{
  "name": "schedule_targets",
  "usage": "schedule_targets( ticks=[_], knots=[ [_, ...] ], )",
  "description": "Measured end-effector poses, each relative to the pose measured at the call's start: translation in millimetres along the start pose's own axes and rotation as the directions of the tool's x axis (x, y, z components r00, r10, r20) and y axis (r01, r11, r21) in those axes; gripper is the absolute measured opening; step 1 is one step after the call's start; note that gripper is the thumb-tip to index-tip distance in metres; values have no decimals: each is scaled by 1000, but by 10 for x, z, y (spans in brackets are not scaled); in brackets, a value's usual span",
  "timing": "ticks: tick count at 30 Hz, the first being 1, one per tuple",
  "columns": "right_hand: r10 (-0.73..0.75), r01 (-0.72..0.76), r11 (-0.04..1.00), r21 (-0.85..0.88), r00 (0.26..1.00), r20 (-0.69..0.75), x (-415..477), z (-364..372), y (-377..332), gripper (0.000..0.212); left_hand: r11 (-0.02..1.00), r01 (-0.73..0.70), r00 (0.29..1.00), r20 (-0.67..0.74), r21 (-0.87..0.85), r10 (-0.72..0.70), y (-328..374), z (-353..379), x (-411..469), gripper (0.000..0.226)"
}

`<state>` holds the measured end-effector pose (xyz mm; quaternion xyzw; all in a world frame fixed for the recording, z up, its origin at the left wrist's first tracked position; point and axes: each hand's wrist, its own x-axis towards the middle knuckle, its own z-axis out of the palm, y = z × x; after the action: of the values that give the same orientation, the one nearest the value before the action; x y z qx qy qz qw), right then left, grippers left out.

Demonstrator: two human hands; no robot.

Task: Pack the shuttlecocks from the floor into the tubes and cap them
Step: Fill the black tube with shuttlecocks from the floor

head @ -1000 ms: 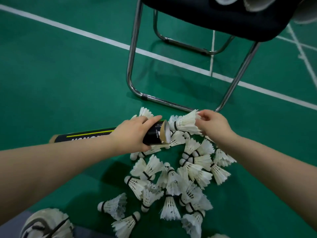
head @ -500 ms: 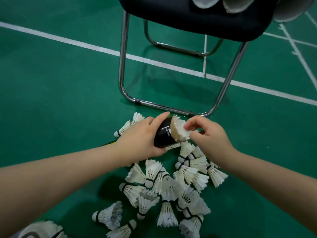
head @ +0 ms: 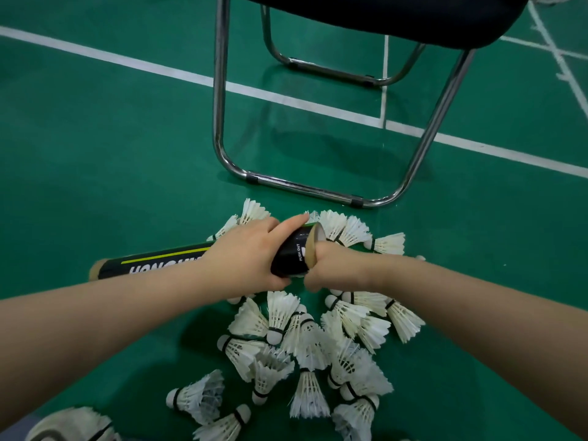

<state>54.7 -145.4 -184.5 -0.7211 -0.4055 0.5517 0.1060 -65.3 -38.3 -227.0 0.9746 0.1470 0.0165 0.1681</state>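
We wrap our left hand (head: 248, 259) round the tube (head: 291, 256) near its open right end to steady it level while our right hand (head: 331, 265) reaches into the mouth, fingers hidden, state can't tell; loose shuttlecocks (head: 305, 345) wait on the floor (head: 95, 154) just nearer.

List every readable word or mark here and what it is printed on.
"PUSH OUT": white print on the black tube, near its open end.
"HONO...": large white letters along the tube; the rest is hidden behind the left hand.
Logo beside "PUSH OUT": too small to read.
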Motion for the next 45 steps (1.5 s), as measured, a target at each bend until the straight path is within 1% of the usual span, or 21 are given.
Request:
schedule_targets(
  ticks=[2, 4, 5, 6, 8, 9, 11, 13, 15, 17, 21, 24, 26, 29, 32, 34, 37, 39, 41, 42, 45],
  knots=[
    [-104, 117, 985, 128, 990, -99, 114, 41, -28, 10, 999, 50, 999, 2, -18, -50, -129, -3, 0, 96],
    [-208, 289, 922, 259, 931, -300, 226, 37, -27, 14, 994, 111, 994, -7, -22, -112, -279, -24, 1, 96],
    [-217, 347, 893, 286, 889, -403, 278, 13, -5, 12, 991, 135, 991, -9, -10, -135, -350, -32, -5, 96],
    [-203, 371, 889, 268, 845, -495, 318, -20, 22, 13, 988, 153, 988, -10, 6, -153, -413, -34, -17, 95],
    [-147, 288, 948, 139, 777, -613, 406, -96, 107, 18, 982, 184, 983, -16, 37, -183, -519, -21, -55, 93],
    [-126, 211, 975, 63, 771, -624, 461, -120, 162, 20, 979, 198, 980, -18, 50, -197, -562, -9, -78, 93],
    [-68, 34, 997, -72, 840, -539, 605, -115, 273, 27, 971, 230, 973, -16, 71, -229, -629, 22, -128, 93],
    [18, -98, 981, -168, 905, -426, 753, -47, 353, 33, 962, 263, 965, -20, 72, -262, -675, 55, -169, 94],
    [64, -153, 964, -217, 928, -368, 867, 63, 400, 35, 958, 283, 959, -36, 54, -281, -693, 85, -187, 93],
    [66, -166, 946, -277, 940, -336, 951, 200, 430, 35, 958, 282, 959, -40, 53, -280, -685, 118, -189, 91],
    [23, -158, 932, -327, 924, -381, 1023, 325, 423, 28, 960, 274, 962, -24, 66, -273, -681, 169, -168, 90],
    [-18, -124, 954, -272, 886, -464, 908, 134, 311, 22, 956, 285, 959, -21, 67, -284, -690, 166, -157, 90],
    [-84, -37, 978, -207, 833, -547, 755, -34, 233, 18, 955, 290, 957, -16, 68, -289, -679, 163, -150, 90],
    [-165, 159, 985, -69, 737, -655, 503, -171, 177, 17, 955, 289, 957, -10, 63, -289, -628, 164, -144, 89],
    [-202, 282, 959, 2, 690, -695, 326, -167, 142, 17, 959, 278, 961, -3, 46, -278, -537, 167, -136, 88],
    [-222, 316, 949, 16, 701, -678, 275, -141, 119, 17, 965, 261, 965, -4, 37, -261, -468, 165, -127, 88],
    [-234, 314, 949, 22, 752, -616, 250, -86, 95, 17, 970, 241, 971, -15, 24, -240, -385, 160, -104, 87],
    [-216, 326, 940, 103, 800, -559, 244, -55, 87, 17, 970, 241, 970, -29, 13, -240, -344, 152, -86, 87],
    [-200, 339, 902, 269, 878, -436, 240, -48, 87, 15, 970, 241, 970, -43, 7, -241, -314, 148, -82, 86],
    [-205, 323, 892, 315, 912, -356, 240, -54, 95, 17, 970, 243, 969, -45, 3, -243, -303, 144, -90, 86],
    [-190, 219, 927, 306, 974, -123, 274, -50, 112, 41, 974, 227, 973, -45, 11, -227, -269, 145, -124, 87]
  ],
)
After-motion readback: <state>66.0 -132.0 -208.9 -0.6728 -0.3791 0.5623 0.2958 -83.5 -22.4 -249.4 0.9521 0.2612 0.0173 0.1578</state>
